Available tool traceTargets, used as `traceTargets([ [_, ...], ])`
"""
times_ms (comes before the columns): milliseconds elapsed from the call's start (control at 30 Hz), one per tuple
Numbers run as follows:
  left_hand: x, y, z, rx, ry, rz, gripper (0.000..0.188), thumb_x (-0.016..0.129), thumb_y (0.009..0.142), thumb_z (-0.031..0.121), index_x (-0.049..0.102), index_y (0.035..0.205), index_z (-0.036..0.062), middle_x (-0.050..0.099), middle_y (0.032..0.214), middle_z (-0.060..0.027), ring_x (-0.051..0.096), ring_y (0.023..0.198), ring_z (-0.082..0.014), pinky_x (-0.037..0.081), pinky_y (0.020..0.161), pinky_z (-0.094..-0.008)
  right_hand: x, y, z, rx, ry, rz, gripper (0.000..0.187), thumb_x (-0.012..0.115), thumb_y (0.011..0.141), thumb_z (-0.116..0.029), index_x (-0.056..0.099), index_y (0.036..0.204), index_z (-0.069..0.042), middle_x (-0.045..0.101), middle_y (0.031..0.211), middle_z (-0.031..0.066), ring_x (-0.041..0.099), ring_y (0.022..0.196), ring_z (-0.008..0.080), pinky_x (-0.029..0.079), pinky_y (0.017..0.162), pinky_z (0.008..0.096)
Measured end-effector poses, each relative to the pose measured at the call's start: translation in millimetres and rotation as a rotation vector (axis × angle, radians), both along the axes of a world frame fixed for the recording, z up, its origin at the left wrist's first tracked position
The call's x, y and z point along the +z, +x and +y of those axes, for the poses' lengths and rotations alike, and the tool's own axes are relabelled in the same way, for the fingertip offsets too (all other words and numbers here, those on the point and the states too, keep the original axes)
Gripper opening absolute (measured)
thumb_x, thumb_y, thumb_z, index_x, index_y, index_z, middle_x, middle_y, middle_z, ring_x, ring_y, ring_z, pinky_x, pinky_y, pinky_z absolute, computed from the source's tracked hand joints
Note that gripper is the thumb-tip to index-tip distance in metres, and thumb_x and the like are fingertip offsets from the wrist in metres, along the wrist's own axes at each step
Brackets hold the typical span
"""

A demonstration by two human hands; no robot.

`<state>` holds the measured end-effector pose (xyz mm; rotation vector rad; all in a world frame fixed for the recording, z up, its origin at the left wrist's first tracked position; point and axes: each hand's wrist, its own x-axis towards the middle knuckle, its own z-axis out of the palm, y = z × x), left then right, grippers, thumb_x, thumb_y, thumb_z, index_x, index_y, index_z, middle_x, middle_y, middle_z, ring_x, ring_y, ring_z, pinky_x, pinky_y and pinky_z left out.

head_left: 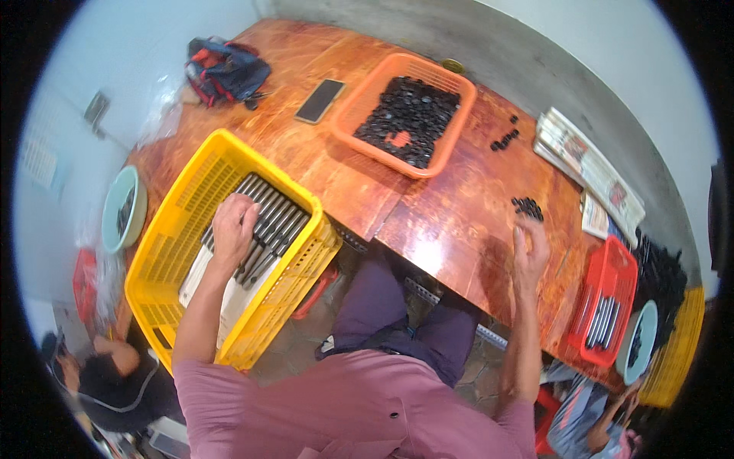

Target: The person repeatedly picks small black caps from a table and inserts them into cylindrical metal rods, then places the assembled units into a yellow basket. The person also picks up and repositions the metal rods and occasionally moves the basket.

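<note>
My left hand [234, 228] is over the yellow crate [224, 145], its fingers curled closed beside a row of dark metal tubes [269, 206]. The tubes lie side by side on pale sheets inside the crate. Whatever the left fingers hold, if anything, is hidden. Over the right part of the table, my right hand [530, 254] has its fingers bent together, just on the near side of a small cluster of black caps [527, 207]. I cannot make out what is between those fingers. An orange basket [345, 131] full of similar small black pieces [413, 111] stands at the far middle.
A phone [319, 101] and a dark bag [224, 70] lie at the far left of the wooden table [428, 222]. Newspapers [589, 164] and a red basket [621, 264] with tubes are right. Green basins [128, 206] flank both sides. Other people sit at lower left and lower right.
</note>
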<state>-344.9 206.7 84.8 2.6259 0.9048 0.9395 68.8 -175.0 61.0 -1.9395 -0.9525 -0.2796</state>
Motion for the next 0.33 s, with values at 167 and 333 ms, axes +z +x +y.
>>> traceTargets([
  [167, 58.1, 114.5, -6.7, -0.322, 0.109, -0.069, 0.009, 0.07, 0.092, 0.007, 0.065, 0.097, 0.0014, 0.065, 0.093, -0.0135, 0.064, 0.088, -0.0322, 0.05, 0.079, -0.0404, 199.1, -47.3, 29.2, 0.374, -0.017, -0.705, 0.049, 0.075, 0.078, -0.013, 0.069, 0.125, -0.002, 0.065, 0.134, 0.0178, 0.062, 0.125, 0.0386, 0.05, 0.105, 0.0472],
  [333, 77.2, 193.8, -32.7, -0.47, -0.071, -0.107, 0.013, 0.069, 0.092, 0.005, 0.067, 0.104, 0.0011, 0.067, 0.1, -0.0139, 0.068, 0.091, -0.0305, 0.055, 0.079, -0.0374, 266.6, -79.1, 40.6, 0.491, -0.025, -1.025, 0.043, 0.072, 0.088, -0.022, 0.068, 0.127, -0.006, 0.065, 0.133, 0.0166, 0.063, 0.124, 0.0315, 0.054, 0.101, 0.0403],
])
